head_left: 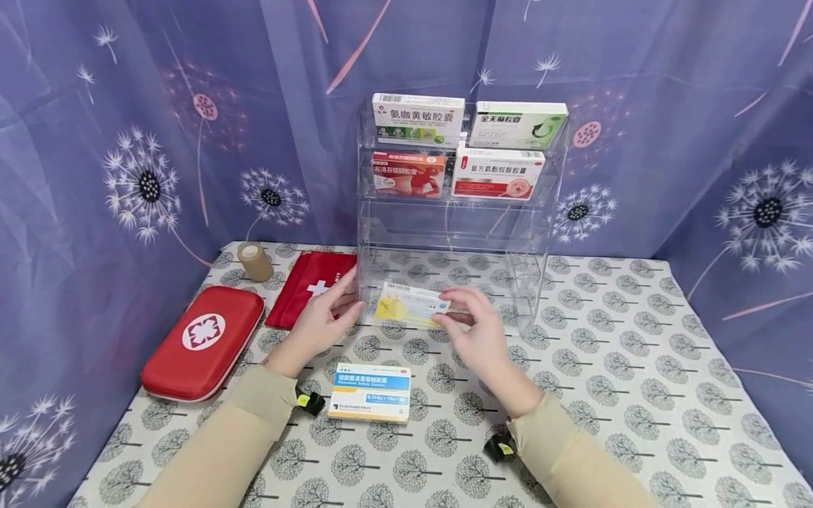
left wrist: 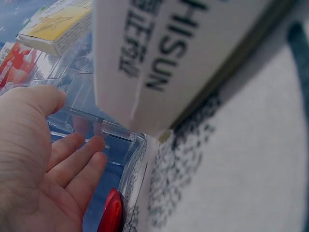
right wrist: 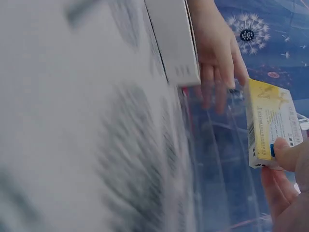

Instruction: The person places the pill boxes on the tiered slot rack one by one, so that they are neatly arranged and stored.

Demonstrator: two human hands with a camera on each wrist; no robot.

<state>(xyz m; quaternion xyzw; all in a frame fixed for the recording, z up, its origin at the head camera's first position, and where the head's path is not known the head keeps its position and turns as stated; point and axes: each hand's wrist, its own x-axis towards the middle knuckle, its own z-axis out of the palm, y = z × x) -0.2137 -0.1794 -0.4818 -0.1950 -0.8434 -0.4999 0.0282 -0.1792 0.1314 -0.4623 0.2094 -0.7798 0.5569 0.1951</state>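
Observation:
My right hand (head_left: 475, 330) pinches the right end of a yellow-and-white medicine box (head_left: 411, 305), thumb on its printed face. The box is held tilted before the lower part of a clear acrylic display stand (head_left: 452, 233). In the right wrist view, the medicine box (right wrist: 271, 121) shows its barcode side. My left hand (head_left: 324, 321) is by the stand's lower left side, fingers extended and holding nothing; whether it touches the stand I cannot tell. Between my forearms, a blue, white and orange medicine box (head_left: 370, 395) lies on the table; it looms large in the left wrist view.
On the stand's upper tiers are a green-and-white box (head_left: 521, 125), a white capsule box (head_left: 418, 116), a red box (head_left: 406, 176) and a red-and-white box (head_left: 498, 175). Leftward lie a red pouch (head_left: 295, 293), a red first-aid case (head_left: 203, 342) and a tan tape roll (head_left: 255, 262).

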